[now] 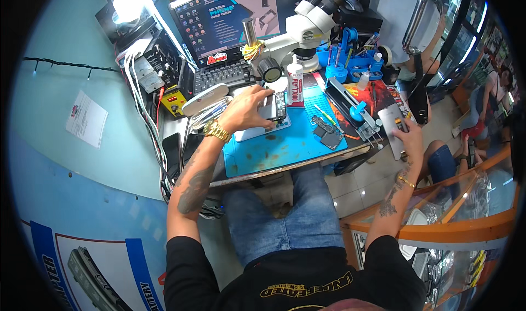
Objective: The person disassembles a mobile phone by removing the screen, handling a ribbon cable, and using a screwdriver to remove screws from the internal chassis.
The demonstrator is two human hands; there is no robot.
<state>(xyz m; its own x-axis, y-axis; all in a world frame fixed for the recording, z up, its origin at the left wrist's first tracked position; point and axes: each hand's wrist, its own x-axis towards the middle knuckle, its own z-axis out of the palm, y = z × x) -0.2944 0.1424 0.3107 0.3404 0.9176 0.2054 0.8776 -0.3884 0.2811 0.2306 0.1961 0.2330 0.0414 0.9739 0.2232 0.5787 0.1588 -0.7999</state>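
My left hand [245, 111], with a gold watch at the wrist, grips an opened phone [280, 106] between thumb and fingers; its inner parts show. Beneath it lies a white tray-like thing [255, 133] on the blue work mat [246, 160]. Off to the right, past the table's edge, my right hand [411, 138] is closed on a silver, phone-shaped panel [388, 120]. A small dark and orange piece [401, 125] shows at its fingertips. Dark phone parts [329, 134] and a thin yellow-green tool [325, 114] rest on the mat between my hands.
A white and red glue tube [296, 89] stands behind the phone, below a microscope [309, 29]. A metal clamp fixture [353, 111] lies at the mat's right. An open case of tools [207, 111] is at left, by a laptop [224, 75]. Blue organisers [361, 64] stand behind.
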